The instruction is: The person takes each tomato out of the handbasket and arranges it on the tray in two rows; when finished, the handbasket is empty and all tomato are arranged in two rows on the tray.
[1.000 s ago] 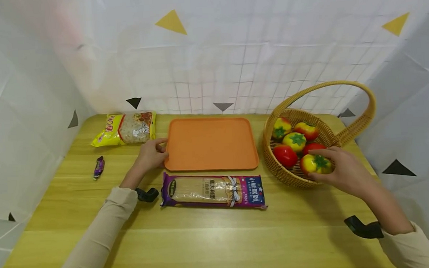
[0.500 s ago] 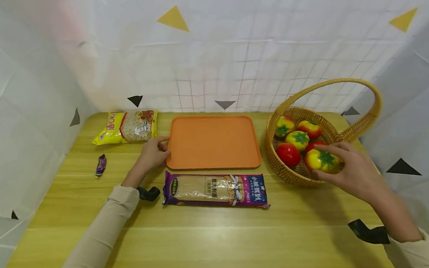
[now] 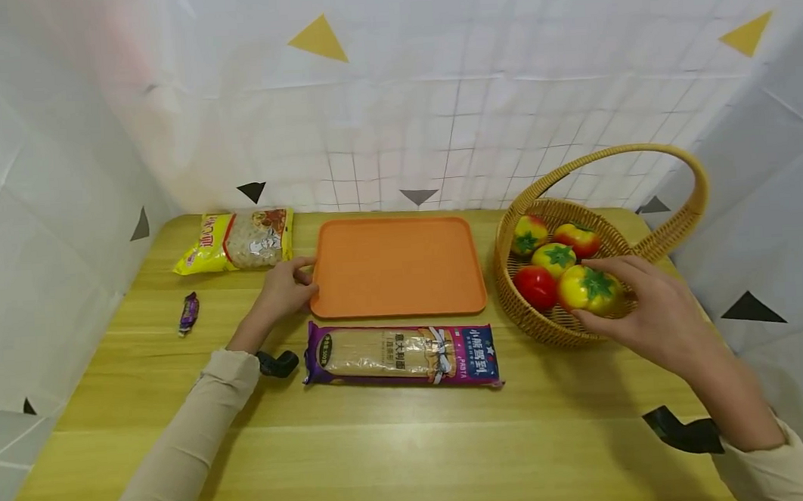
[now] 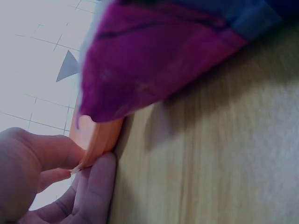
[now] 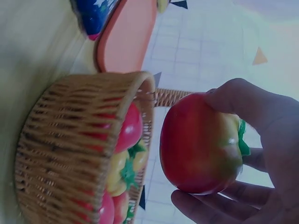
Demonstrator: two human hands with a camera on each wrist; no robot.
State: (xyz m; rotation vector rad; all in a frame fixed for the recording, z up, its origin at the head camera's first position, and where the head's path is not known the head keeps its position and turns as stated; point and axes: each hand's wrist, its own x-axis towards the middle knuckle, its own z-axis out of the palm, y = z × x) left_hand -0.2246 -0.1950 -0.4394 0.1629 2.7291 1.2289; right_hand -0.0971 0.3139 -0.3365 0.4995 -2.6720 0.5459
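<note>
- Grip: the left hand (image 3: 284,291) pinches the near-left edge of the orange tray (image 3: 398,267), thumb and fingers on either side of the rim; the right hand (image 3: 653,305) grasps a red-and-yellow fruit (image 3: 590,289) between thumb and fingers.
- Far left: a small purple-wrapped sweet (image 3: 188,314) lies by itself on the wooden table (image 3: 398,447).
- Left, rear: a yellow bag (image 3: 244,240), partly transparent, lies flat, just beside the tray and beyond the left hand.
- Centre: the tray lies flat on the table, its long sides running from left to right.
- Centre, front: a purple pasta packet (image 3: 402,355) lies just in front of the tray, roughly parallel to it.
- Right: a wicker basket (image 3: 536,327), its tall handle arching overhead, stands near the tray's right edge. It contains a plain red fruit (image 3: 535,287), a yellow fruit (image 3: 554,258) with a green calyx, and others coloured red and yellow.
- Far right: the grasped fruit is raised above the basket's rim, apart from it in the right wrist view.
</note>
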